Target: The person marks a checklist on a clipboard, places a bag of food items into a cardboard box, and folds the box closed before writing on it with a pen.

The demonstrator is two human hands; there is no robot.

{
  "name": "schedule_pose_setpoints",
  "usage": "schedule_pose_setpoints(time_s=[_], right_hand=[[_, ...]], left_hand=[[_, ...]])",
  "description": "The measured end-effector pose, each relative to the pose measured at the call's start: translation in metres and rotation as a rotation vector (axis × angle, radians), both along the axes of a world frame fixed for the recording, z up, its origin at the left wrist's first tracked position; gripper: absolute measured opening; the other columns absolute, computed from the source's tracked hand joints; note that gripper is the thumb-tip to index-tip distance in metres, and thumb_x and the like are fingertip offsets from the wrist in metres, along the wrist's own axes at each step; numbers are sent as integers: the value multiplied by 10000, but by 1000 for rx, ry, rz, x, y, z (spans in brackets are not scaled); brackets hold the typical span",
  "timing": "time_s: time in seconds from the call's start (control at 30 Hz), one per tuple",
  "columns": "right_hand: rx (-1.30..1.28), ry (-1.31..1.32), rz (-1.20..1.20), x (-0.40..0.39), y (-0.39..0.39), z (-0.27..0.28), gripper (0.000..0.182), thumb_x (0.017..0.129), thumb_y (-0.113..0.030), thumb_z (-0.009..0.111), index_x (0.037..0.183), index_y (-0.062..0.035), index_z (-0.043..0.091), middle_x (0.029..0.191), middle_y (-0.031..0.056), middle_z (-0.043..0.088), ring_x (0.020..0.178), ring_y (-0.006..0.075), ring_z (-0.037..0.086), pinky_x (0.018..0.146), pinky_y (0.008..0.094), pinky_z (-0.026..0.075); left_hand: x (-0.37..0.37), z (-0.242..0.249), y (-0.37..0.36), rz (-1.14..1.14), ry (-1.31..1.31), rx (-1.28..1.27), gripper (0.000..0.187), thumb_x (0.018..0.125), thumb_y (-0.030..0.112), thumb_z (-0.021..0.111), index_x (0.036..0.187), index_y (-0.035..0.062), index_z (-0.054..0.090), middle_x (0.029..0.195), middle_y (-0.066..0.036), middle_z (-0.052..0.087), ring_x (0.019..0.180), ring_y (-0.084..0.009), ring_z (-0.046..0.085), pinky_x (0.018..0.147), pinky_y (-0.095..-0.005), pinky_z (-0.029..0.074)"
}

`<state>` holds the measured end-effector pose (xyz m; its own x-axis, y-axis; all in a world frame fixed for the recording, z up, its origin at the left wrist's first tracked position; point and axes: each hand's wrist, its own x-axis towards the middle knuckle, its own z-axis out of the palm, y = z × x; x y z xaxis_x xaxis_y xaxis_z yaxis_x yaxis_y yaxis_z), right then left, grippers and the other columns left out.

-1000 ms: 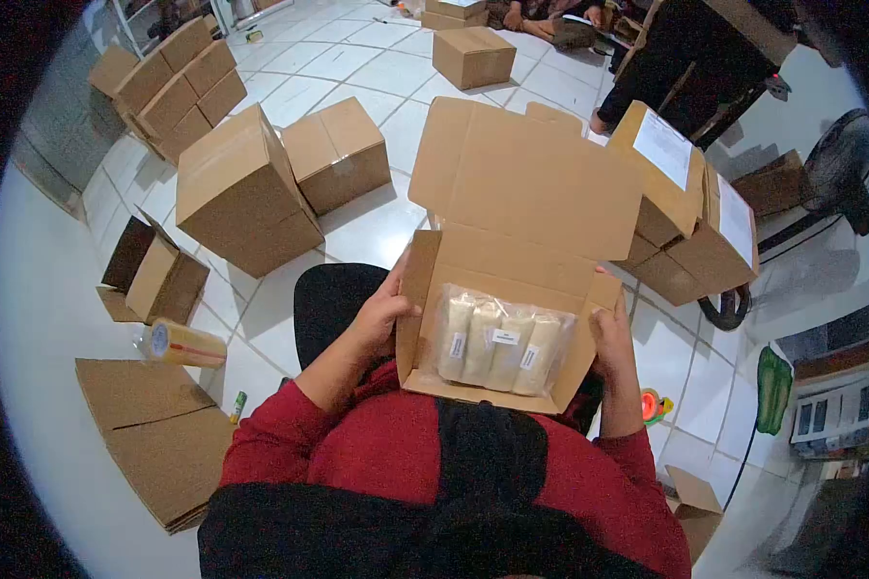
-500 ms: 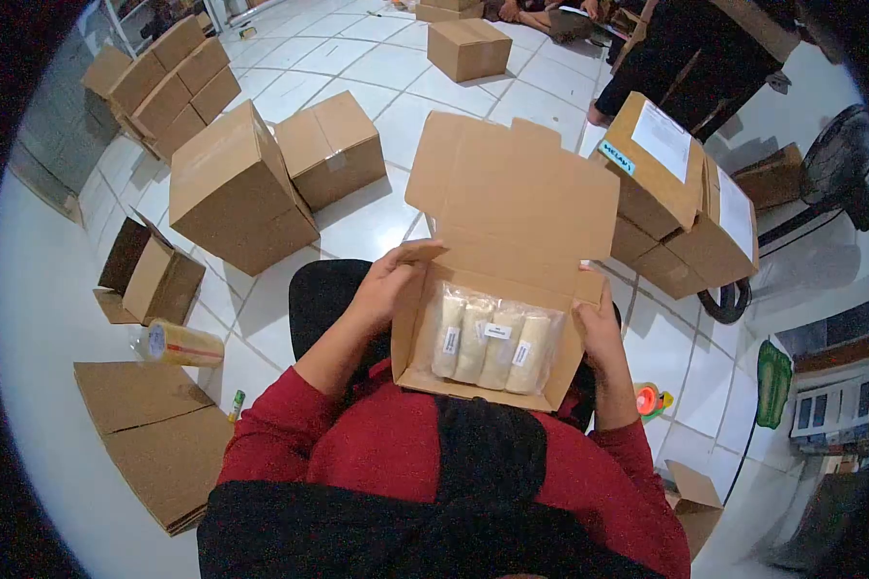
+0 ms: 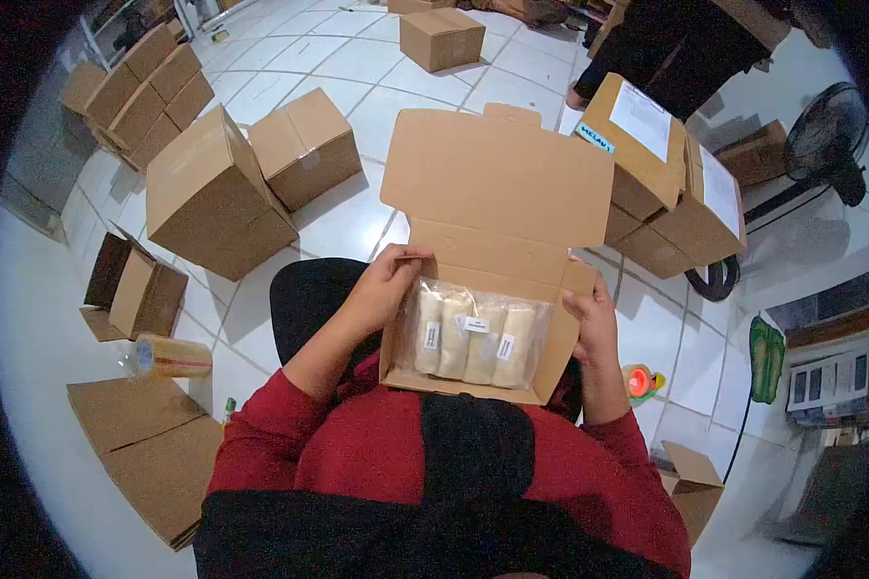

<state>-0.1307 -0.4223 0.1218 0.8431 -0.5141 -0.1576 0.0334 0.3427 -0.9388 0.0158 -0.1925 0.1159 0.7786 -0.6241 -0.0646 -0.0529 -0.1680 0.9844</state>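
Note:
An open cardboard mailer box (image 3: 497,179) rests on my lap, its lid raised and leaning away from me. Inside lie several pale, cream-coloured rolls (image 3: 475,333) side by side in clear plastic, with small white labels on them. My left hand (image 3: 388,285) grips the box's left side near the lid fold, thumb on top. On the opposite side, my right hand (image 3: 594,317) is closed round the right wall and side flap, its thumb at the inner edge. The fingers under the box are partly hidden.
Large closed cartons (image 3: 217,193) stand ahead on the left. Flattened cardboard (image 3: 150,454) and a wide tape roll (image 3: 169,357) lie at my left. Stacked boxes with papers (image 3: 637,145) and a fan (image 3: 826,145) are to the right. Another person's dark-clothed legs (image 3: 652,58) are beyond.
The camera view has shifted slightly, so the surroundings sit further left. The lid's top tab looks more tilted, and my right thumb has moved inward over the box's edge. Both hands keep their hold.

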Motion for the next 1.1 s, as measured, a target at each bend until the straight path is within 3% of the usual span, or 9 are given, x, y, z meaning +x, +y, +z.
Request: schedule_pose_setpoints(time_s=[0.2, 0.27, 0.3, 0.37, 0.5, 0.63, 0.7, 0.77, 1.1], right_hand=[[-5, -197, 73, -4, 2, -9, 296, 703, 17, 421, 986, -10, 502, 1048, 104, 485, 957, 202, 475, 848, 304, 359], [-514, 48, 36, -3, 4, -4, 172, 776, -62, 414, 877, 1, 537, 1045, 98, 489, 945, 210, 480, 861, 304, 342], [-514, 48, 39, -2, 4, -4, 172, 776, -62, 414, 877, 1, 537, 1045, 98, 489, 945, 210, 480, 861, 304, 342], [-111, -98, 86, 3, 2, -3, 251, 809, -197, 437, 935, -3, 533, 1049, 101, 461, 950, 202, 460, 827, 314, 365], [-147, 62, 180, 10, -7, -12, 308, 799, -216, 444, 1018, -5, 489, 1087, 113, 434, 954, 202, 458, 826, 312, 369], [214, -49, 87, 17, 3, -14, 394, 758, -179, 454, 1110, -9, 403, 1076, 123, 455, 968, 223, 466, 842, 332, 370], [289, -84, 26, 20, 5, -13, 421, 746, -162, 451, 1132, -13, 377, 1065, 123, 468, 973, 234, 469, 849, 339, 370], [473, -144, 250, 23, -1, -19, 463, 727, -128, 455, 1168, -45, 341, 1110, 127, 436, 1007, 250, 449, 863, 365, 363], [369, -244, 79, 12, 5, -46, 382, 748, -206, 501, 1087, -56, 409, 1069, 84, 469, 964, 242, 463, 805, 360, 393]], left_hand=[[-1, 1, 0, 15, 1, 32, 216, 833, 124, 417, 996, 4, 492, 942, -100, 519, 900, -154, 467, 796, -256, 366], [-1, 0, 2, 1, -7, 7, 231, 846, 160, 393, 987, 11, 500, 931, -104, 521, 896, -155, 467, 794, -263, 367], [0, -1, 2, -12, -18, -19, 256, 860, 196, 369, 978, 18, 509, 920, -108, 522, 893, -156, 467, 792, -269, 368], [4, 2, 2, -43, 160, -110, 303, 866, 250, 340, 972, 27, 516, 931, -110, 518, 893, -160, 465, 791, -276, 369], [12, 2, 0, -172, 471, -255, 426, 869, 372, 271, 1059, 44, 464, 1033, -121, 470, 921, -173, 450, 816, -295, 357], [3, 1, -11, 85, 239, -229, 463, 862, 382, 291, 1166, 35, 337, 1131, -134, 399, 960, -181, 431, 847, -299, 338], [-2, 12, -13, 179, 523, -306, 467, 860, 376, 309, 1173, 31, 275, 1117, -125, 390, 983, -171, 408, 868, -301, 319], [2, 2, -15, 98, 546, -413, 459, 854, 376, 332, 1153, 30, 293, 1106, -119, 397, 987, -171, 408, 867, -303, 321], [9, -29, -12, 77, 366, -266, 521, 843, 413, 353, 1162, 3, 312, 1139, -112, 400, 1034, -175, 387, 866, -271, 310]])
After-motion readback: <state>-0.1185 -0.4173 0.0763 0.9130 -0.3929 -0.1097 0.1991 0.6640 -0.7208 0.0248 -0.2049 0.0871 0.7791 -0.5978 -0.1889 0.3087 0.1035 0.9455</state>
